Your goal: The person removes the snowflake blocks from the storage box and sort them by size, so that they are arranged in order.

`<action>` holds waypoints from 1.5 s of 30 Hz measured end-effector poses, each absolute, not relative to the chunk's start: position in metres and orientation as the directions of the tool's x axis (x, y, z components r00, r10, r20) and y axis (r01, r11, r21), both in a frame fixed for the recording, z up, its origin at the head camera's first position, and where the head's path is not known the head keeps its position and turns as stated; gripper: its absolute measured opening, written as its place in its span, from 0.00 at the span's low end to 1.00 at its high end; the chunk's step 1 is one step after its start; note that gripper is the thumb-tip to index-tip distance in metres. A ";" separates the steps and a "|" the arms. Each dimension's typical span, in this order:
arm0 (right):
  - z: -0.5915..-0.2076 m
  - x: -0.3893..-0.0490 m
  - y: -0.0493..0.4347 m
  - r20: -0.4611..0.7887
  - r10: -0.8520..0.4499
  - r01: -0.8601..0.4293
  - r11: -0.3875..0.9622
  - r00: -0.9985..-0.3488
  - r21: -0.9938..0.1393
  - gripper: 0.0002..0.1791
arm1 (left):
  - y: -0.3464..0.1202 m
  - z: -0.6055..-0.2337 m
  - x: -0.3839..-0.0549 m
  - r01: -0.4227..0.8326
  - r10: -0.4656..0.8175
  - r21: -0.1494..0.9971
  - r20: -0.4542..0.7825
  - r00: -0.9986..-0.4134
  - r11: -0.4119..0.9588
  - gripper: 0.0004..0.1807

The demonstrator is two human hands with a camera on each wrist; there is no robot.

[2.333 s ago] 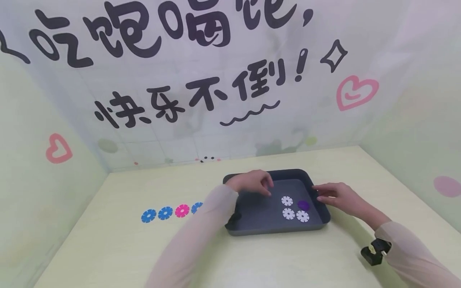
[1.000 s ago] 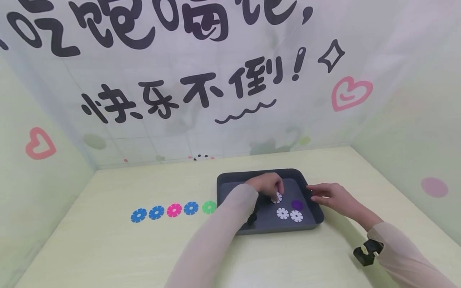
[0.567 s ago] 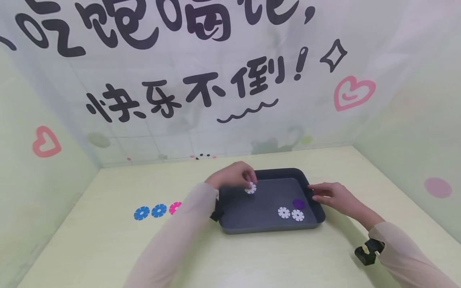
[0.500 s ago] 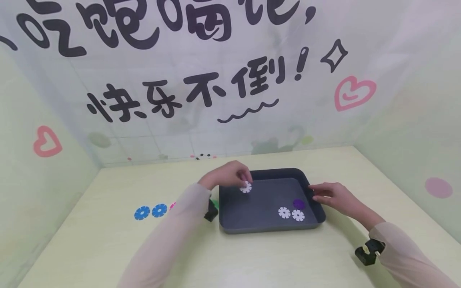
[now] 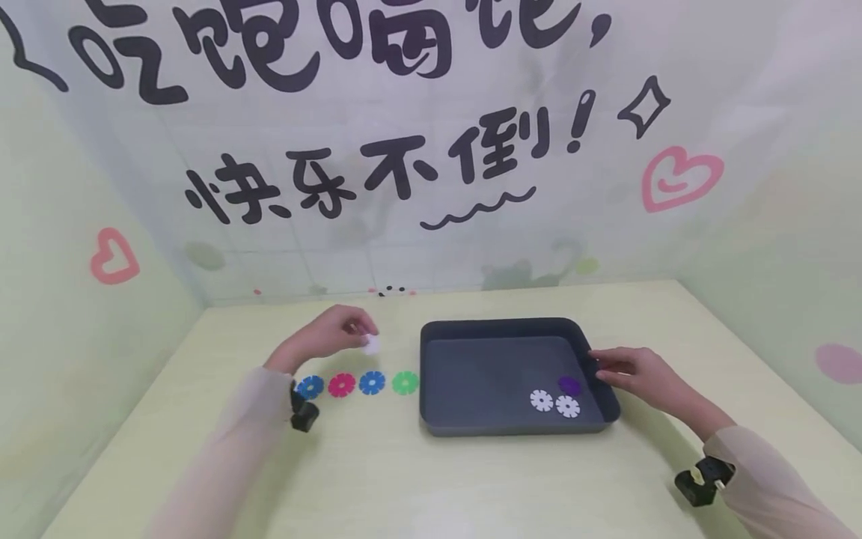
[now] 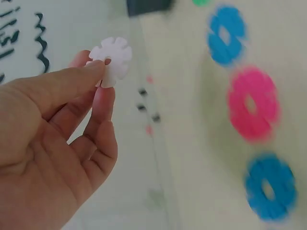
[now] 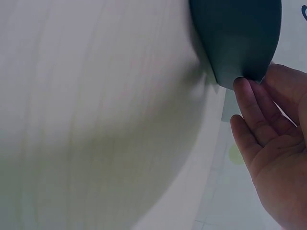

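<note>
My left hand (image 5: 328, 331) pinches a white notched plastic building disc (image 6: 116, 57) between thumb and fingers, held up over the table left of the tray. Below it lies a row of similar flat discs: a blue disc (image 5: 310, 387), a pink disc (image 5: 341, 385), another blue disc (image 5: 372, 382) and a green disc (image 5: 405, 382). My right hand (image 5: 643, 374) grips the right rim of the dark grey tray (image 5: 498, 430), its fingertips against the outer wall in the right wrist view. Inside the tray, two white discs (image 5: 542, 400) lie near a purple disc (image 5: 569, 385).
The pale wooden table (image 5: 431, 486) runs back to a printed wall sheet (image 5: 471, 247) with black lettering. Side panels stand to the left and right. A black wrist mount (image 5: 304, 412) hangs by the left sleeve, and another mount (image 5: 703, 481) by the right.
My left hand reached into the tray, picked up one of the three white discs and carried it left past the tray's edge. The right hand stays at the tray's right rim.
</note>
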State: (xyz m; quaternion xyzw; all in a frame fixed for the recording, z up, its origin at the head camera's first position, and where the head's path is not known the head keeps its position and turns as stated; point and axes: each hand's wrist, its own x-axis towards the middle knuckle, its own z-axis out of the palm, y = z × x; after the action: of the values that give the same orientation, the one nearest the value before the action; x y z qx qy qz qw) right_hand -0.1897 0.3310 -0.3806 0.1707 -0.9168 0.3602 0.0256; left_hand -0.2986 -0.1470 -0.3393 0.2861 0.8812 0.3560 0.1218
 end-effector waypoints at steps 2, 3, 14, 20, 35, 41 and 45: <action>-0.380 -0.190 0.332 0.170 -0.295 -0.332 0.683 -0.940 -0.651 0.21 | -0.167 -0.344 -0.296 0.378 0.549 0.689 -0.034 -0.835 0.619 0.09; -0.380 -0.190 0.333 0.170 -0.295 -0.332 0.680 -0.940 -0.653 0.21 | -0.177 -0.346 -0.295 0.365 0.536 0.685 -0.044 -0.843 0.630 0.09; -0.382 -0.193 0.331 0.190 -0.323 -0.364 0.657 -0.927 -0.660 0.21 | -0.277 -0.371 -0.273 0.254 0.407 0.664 -0.083 -0.910 0.703 0.12; -0.384 -0.190 0.333 0.160 -0.308 -0.334 0.673 -0.938 -0.660 0.21 | -0.307 -0.379 -0.266 0.130 0.306 0.658 -0.159 -0.939 0.742 0.14; -0.383 -0.190 0.333 0.186 -0.305 -0.348 0.653 -0.934 -0.672 0.21 | -0.325 -0.402 -0.270 0.001 0.206 0.657 -0.235 -0.950 0.754 0.17; -0.381 -0.190 0.332 0.165 -0.295 -0.327 0.670 -0.941 -0.666 0.21 | -0.323 -0.401 -0.270 -0.001 0.194 0.653 -0.227 -0.954 0.757 0.16; -0.381 -0.190 0.332 0.161 -0.293 -0.324 0.678 -0.942 -0.660 0.21 | -0.322 -0.400 -0.267 0.007 0.202 0.658 -0.221 -0.954 0.753 0.17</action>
State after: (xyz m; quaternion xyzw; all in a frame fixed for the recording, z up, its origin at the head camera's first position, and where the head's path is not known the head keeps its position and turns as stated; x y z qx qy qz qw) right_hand -0.1902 0.3318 -0.3814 0.1686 -0.9157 0.3642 0.0211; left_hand -0.2673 -0.3218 -0.4002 0.0567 0.9257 0.3466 0.1406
